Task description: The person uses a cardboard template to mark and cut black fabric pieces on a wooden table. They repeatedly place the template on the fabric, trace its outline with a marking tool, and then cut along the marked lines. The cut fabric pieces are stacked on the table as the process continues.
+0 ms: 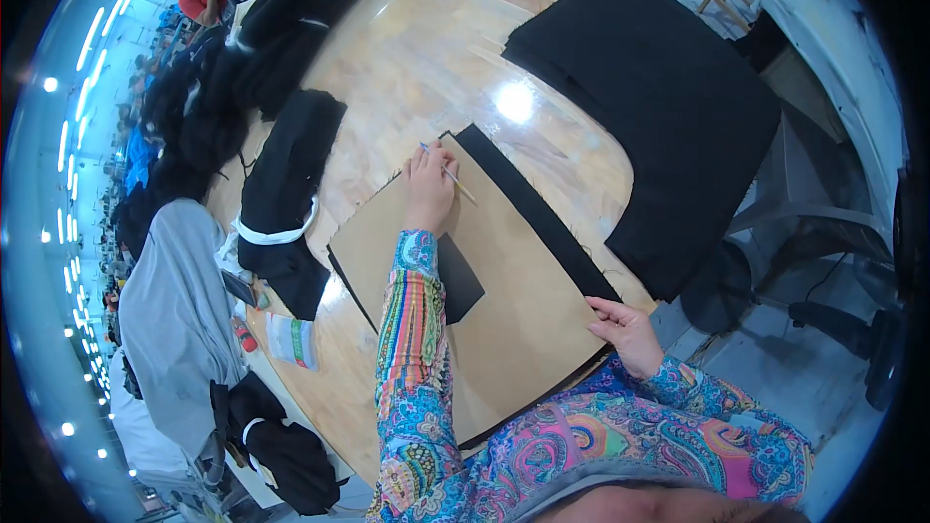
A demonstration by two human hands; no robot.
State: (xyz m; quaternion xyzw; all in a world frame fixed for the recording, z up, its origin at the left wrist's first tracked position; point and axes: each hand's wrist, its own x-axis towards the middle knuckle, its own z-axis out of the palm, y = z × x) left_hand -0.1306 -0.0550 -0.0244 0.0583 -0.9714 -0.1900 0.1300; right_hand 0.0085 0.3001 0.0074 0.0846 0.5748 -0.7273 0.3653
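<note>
Brown card pattern on black fabric; left hand fingers grip pencil, right hand fingers flat, open.

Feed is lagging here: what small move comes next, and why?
Probably draw the pencil on along the template's top edge: the left hand has its tip there over the black fabric, and the right hand pins the template's near edge.

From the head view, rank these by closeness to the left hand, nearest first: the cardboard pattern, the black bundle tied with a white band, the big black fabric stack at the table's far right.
1. cardboard pattern: directly under the left hand, which rests on it holding a thin marking stick.
2. black bundle with white band: to the left, on the table.
3. big black fabric stack: far right, overhanging the table edge.
</note>
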